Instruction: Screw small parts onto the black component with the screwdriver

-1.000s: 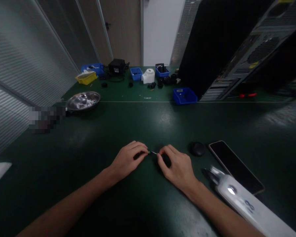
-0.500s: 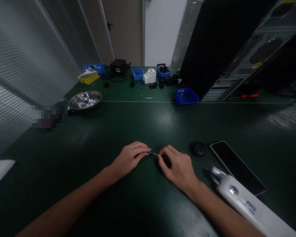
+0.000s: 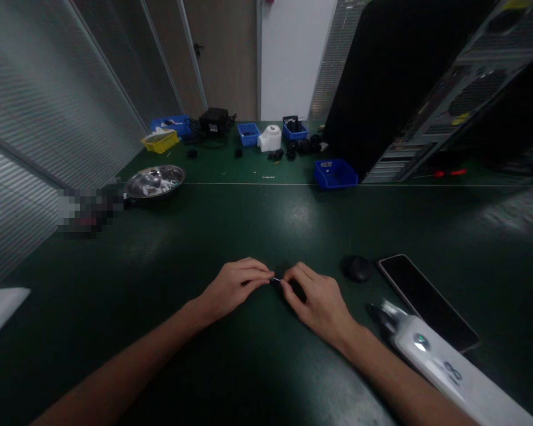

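Observation:
Low over the green table, my left hand [image 3: 233, 284] is closed in a pinch, thumb against fingers, on a small dark piece whose shape is mostly hidden. My right hand [image 3: 322, 299] sits just to its right, thumb and forefinger pinched on a thin metal rod [image 3: 277, 280]. The rod spans the short gap between both sets of fingertips and meets the dark piece. Behind the right fingers is a dark area; I cannot tell whether it is part of the rod's tool or shadow. A round black object [image 3: 359, 269] lies right of that hand.
Right of my right forearm lie a phone [image 3: 426, 299] and a white device marked 18 [image 3: 448, 367]. A metal bowl [image 3: 177, 177] with small pieces stands far left. Blue bins [image 3: 335, 175], a yellow tray [image 3: 160, 142] and a white housing [image 3: 270, 139] stand toward the back.
My hands have drawn slightly closer together, and less of the metal rod shows between the fingertips. Both hands keep their pinch.

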Demonstrator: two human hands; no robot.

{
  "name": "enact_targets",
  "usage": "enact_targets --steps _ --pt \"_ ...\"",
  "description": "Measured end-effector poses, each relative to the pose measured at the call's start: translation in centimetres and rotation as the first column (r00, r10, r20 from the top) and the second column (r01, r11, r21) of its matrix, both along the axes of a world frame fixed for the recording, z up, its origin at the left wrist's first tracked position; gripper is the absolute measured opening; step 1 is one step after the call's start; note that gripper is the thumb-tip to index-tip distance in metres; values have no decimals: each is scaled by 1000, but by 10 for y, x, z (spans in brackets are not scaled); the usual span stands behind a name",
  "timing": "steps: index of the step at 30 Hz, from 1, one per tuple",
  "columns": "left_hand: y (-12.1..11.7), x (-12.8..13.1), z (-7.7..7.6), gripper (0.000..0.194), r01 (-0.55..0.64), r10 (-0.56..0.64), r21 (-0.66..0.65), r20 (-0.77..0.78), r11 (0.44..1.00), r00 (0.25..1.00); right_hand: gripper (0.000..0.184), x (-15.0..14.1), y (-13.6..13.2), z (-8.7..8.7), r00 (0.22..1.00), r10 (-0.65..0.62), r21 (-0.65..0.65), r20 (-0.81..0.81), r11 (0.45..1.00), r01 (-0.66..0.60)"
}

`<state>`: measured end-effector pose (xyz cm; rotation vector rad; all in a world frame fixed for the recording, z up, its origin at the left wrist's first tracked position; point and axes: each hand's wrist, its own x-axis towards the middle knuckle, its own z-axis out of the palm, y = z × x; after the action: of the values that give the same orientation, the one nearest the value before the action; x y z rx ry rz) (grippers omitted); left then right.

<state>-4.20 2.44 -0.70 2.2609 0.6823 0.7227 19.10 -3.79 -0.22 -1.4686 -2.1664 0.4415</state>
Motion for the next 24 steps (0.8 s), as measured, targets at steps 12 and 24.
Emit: enact_targets --steps 12,24 --pt "-4 4 5 25 72 -72 20 -30 997 997 13 0 1 2 998 65 -3 -14 998 -65" --pt "-7 8 10 47 15 18 128 -252 992 968 21 -1 1 -3 990 -108 112 90 989 98"
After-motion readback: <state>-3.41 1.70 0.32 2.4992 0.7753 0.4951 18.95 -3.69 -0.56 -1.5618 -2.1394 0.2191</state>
